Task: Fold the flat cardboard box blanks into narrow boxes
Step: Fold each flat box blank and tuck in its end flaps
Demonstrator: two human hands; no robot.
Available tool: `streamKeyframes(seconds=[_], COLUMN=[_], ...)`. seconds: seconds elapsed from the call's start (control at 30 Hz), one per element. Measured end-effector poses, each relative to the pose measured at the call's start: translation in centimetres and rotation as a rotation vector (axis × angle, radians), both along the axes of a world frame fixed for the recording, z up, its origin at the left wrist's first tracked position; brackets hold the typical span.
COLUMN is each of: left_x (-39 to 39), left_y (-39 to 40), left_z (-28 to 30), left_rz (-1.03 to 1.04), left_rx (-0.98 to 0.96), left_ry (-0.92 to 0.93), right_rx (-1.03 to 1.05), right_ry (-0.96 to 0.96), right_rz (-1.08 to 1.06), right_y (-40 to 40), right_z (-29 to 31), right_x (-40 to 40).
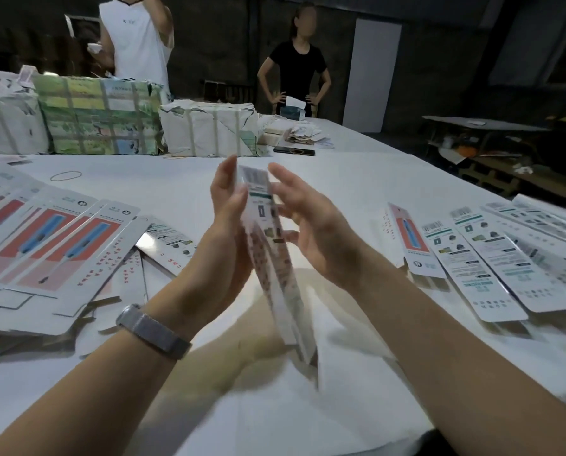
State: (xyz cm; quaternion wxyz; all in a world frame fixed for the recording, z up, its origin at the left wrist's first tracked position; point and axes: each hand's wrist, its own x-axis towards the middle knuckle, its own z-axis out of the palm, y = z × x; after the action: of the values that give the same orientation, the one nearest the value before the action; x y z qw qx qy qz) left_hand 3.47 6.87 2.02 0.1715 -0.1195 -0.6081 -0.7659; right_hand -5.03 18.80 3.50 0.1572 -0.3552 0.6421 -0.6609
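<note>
Glossy printed cardboard blanks [54,248] at nine o'clock. Matt white table [176,189] covering. Woven-looking grey wristband [155,332] at seven o'clock.

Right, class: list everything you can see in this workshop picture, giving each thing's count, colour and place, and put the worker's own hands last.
Narrow printed cardboard box blank: one, white with print, held upright between the hands.
Flat red-and-white blanks: a fanned stack, table left.
Flat white blanks with green print: several, table right.
Strapped paper-wrapped bundles: three, white and green, far left of table.
Rubber band: one, dark, near left stack.
Black phone: one, far table.
White table: one, under everything.
Standing people: two, behind table.
Grey wristwatch: one, left wrist.
Left hand: fingers straight, pressing the blank.
Right hand: relaxed, against the blank's other side.
</note>
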Motion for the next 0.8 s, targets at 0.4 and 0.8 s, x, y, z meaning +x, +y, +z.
streamKeyframes(seconds=[0.4,0.8], left_x=[-2.0,-1.9], left_y=[-0.7,-2.1], left_z=[-1.0,-2.4], left_rz=[0.195,0.360], left_rx=[-0.098,-0.404], left_ry=[-0.091,-0.120], right_rx=[0.406,1.068], right_ry=[0.412,0.254], right_rz=[-0.651,-1.029], right_y=[10.2,26.6], right_z=[5.1,4.1], right_x=[-2.5,-9.9])
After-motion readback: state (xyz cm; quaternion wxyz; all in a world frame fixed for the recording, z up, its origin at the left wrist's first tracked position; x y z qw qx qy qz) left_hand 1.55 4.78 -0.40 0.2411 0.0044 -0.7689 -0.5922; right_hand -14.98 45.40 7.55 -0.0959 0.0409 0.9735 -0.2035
